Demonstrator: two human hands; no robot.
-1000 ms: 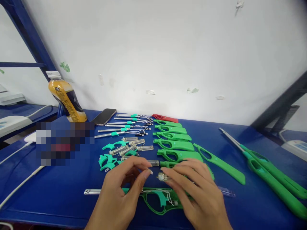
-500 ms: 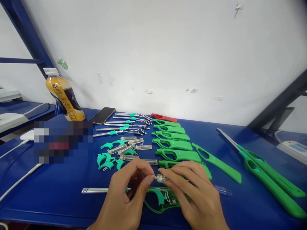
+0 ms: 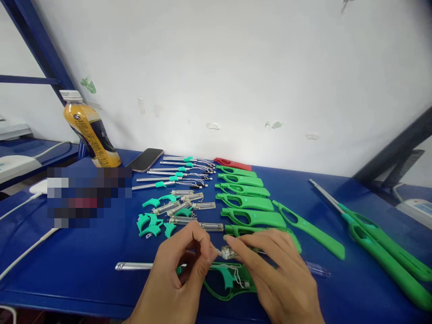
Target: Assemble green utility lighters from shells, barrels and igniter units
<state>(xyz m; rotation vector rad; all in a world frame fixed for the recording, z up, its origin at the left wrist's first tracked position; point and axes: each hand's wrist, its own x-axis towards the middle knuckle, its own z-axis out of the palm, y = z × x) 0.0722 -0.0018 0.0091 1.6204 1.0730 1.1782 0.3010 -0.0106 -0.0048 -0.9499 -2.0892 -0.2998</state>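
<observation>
My right hand point(image 3: 283, 270) is closed around a clear lighter fuel tank point(image 3: 228, 252), whose whitish valve end points left. At that end my left hand point(image 3: 180, 270) pinches a thin pale piece, mostly hidden by the fingertips. Below both hands lies an open green lighter handle shell point(image 3: 219, 297), partly covered by my right hand. Inside it sit a teal trigger point(image 3: 228, 278) and white wires point(image 3: 238, 274). A silver lighter tube point(image 3: 133, 266) sticks out left, passing behind my left hand.
Several green handle shells point(image 3: 253, 218) and a red one point(image 3: 232, 164) form a column behind. Left of them lie clear tanks point(image 3: 204, 205), teal triggers point(image 3: 150, 230) and wired metal tubes point(image 3: 155, 185). Two lighters point(image 3: 381, 256) lie right; a phone point(image 3: 146, 159) and bottle point(image 3: 91, 130) stay back left.
My left fingertips have drawn slightly left from the tank's valve end, and the gap there looks a little wider. The whole view has shifted slightly.
</observation>
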